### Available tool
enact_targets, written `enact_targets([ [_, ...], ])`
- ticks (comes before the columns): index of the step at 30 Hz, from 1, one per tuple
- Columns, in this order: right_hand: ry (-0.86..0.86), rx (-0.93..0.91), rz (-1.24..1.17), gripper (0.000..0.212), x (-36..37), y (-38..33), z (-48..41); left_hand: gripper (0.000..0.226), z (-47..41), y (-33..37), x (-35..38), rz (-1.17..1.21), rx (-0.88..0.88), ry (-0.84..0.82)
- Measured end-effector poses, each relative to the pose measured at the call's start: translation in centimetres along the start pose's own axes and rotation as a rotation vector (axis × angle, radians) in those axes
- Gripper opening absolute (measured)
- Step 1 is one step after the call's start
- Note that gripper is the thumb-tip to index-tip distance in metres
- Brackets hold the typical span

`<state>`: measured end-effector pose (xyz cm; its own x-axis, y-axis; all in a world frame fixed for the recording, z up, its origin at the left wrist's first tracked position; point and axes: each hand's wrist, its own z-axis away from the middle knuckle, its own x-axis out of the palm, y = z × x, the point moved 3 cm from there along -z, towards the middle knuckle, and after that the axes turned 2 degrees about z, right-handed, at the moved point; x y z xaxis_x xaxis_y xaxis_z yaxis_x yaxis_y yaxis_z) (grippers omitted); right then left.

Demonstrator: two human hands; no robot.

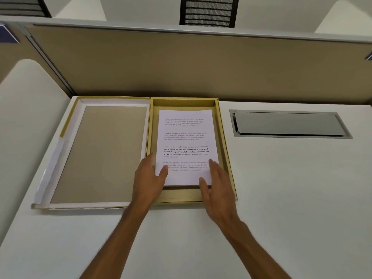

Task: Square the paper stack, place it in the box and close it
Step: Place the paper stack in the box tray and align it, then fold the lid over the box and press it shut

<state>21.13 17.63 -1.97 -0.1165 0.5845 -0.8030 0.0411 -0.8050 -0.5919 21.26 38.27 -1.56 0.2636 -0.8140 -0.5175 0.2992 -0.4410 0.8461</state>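
A white paper stack [186, 141] with printed text lies flat inside the shallow gold box [225, 150] in the middle of the desk. The box's hinged lid [104, 154] lies open flat to the left, its brown inner face up. My left hand [150, 176] rests at the stack's near left corner, thumb on the top sheet. My right hand [216, 182] is at the near right corner, fingers spread, thumb touching the stack's near edge. Neither hand grips the paper.
A grey metal cable hatch [289, 123] is set into the white desk [281, 188] to the right of the box. A tan partition wall [201, 63] runs along the desk's far edge. A black mesh chair back [208, 11] shows beyond it.
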Motion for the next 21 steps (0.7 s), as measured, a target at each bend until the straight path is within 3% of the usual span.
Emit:
enact_targets([
  [4, -0.036, -0.211, 0.243, 0.061, 1.6, -2.4, 4.8, 0.042, 4.1, -0.9, -1.3, -0.028, 0.053, 0.174],
  [7, -0.027, -0.279, 0.382, 0.064, 3.3, -3.6, 7.4, 0.029, 7.3, -2.4, -2.3, 0.068, 0.025, 0.334],
  [10, -0.003, -0.344, 0.492, 0.051, 4.7, -4.3, 9.0, 0.018, 9.7, -4.6, -3.2, 0.244, -0.224, 0.467],
  [13, -0.096, -0.287, 0.506, 0.067, 5.5, -4.2, 9.5, 0.016, 11.1, -7.0, -3.7, 0.506, -0.53, 0.562],
  [15, -0.07, -0.34, 0.541, 0.051, 6.2, -3.9, 9.5, 0.02, 11.3, -8.0, -3.9, 0.645, -0.7, 0.604],
  [16, -0.056, -0.361, 0.556, 0.054, 6.4, -3.7, 9.4, 0.025, 11.2, -8.3, -3.9, 0.694, -0.767, 0.609],
  [19, -0.065, -0.378, 0.572, 0.064, 6.9, -3.4, 9.4, 0.036, 10.1, -8.6, -3.9, 0.757, -0.884, 0.589],
  [21, -0.052, -0.385, 0.582, 0.062, 7.1, -3.3, 9.4, 0.027, 9.1, -8.4, -4.0, 0.78, -0.896, 0.586],
])
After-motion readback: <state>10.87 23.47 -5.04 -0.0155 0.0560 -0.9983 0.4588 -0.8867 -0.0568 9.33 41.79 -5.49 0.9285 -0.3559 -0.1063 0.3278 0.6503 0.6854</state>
